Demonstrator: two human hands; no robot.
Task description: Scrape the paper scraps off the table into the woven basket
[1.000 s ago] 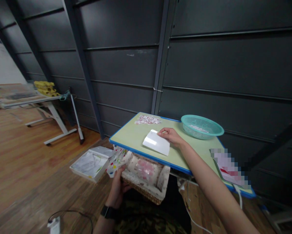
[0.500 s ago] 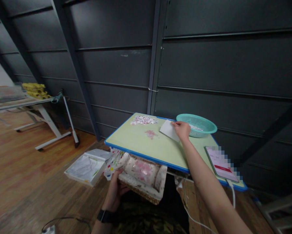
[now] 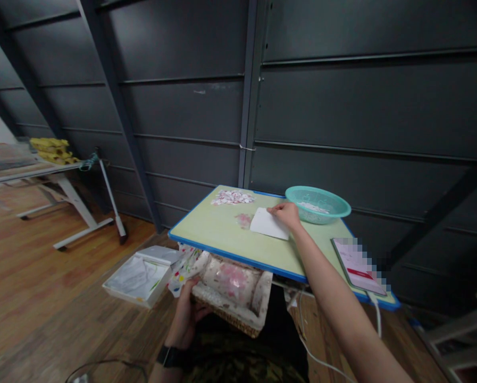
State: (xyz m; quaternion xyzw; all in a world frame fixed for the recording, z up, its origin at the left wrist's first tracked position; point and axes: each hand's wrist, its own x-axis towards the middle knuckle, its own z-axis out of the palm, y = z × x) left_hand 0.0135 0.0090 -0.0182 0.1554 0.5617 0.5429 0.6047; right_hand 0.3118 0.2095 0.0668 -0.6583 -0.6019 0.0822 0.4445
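My right hand [image 3: 286, 215] pinches the edge of a white card [image 3: 268, 224] held low over the pale yellow table [image 3: 218, 229]. Just left of the card lies a thin scatter of small pink pieces [image 3: 243, 219], partly covered by it. Farther back is a pile of small white and pinkish pieces [image 3: 232, 197]. Below the table's front edge, my left hand [image 3: 188, 306] grips the near left side of a cloth-lined wicker basket [image 3: 232, 303], its fingers partly hidden underneath. Pink pieces [image 3: 233, 277] lie inside the basket.
A turquoise plastic basket [image 3: 334, 207] with white pieces stands at the table's back right. A tablet [image 3: 360, 268] with a white cable lies at the right edge. An open white box [image 3: 138, 279] is at lower left; a second table [image 3: 34, 171] stands farther left.
My right hand has moved the card left and toward me, up to the pink scatter. My left hand keeps its hold on the wicker basket. The view has shifted slightly.
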